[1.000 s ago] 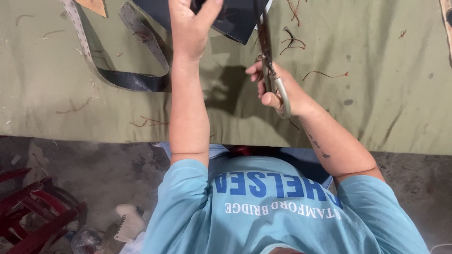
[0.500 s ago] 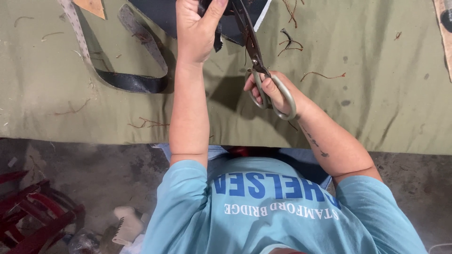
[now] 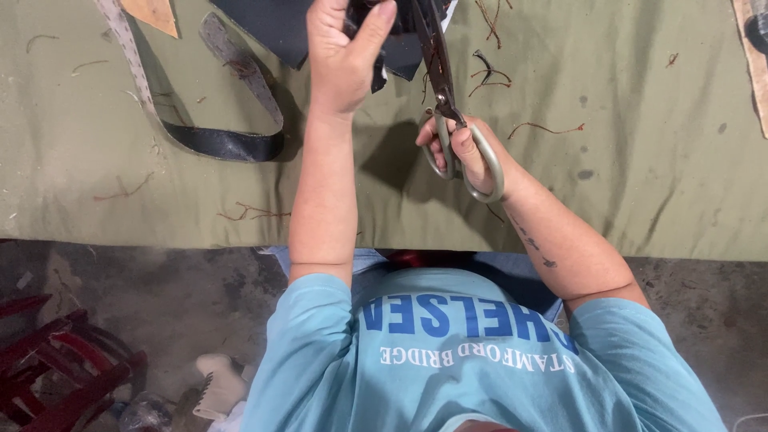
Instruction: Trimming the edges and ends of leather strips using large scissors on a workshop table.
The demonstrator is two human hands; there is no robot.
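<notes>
Mid-cut: the left hand [image 3: 344,60] pinched the dark sheet [image 3: 276,28] at the frame's top, the right hand [image 3: 468,152] gripped scissors [image 3: 444,96]; closing the blades seemed next.

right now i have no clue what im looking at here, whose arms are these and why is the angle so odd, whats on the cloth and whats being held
The one current picture comes from a camera worn on a person's head, looking straight down, so the arms and the light blue shirt are the wearer's own. There is no machine. The left hand grips a dark sheet of material at the top edge. The right hand has its fingers through the grey handles of large scissors, whose blades point up into that sheet. All this happens over a table covered in olive cloth. On it lie a curved dark strap and scattered reddish threads. A red stool stands on the floor.
</notes>
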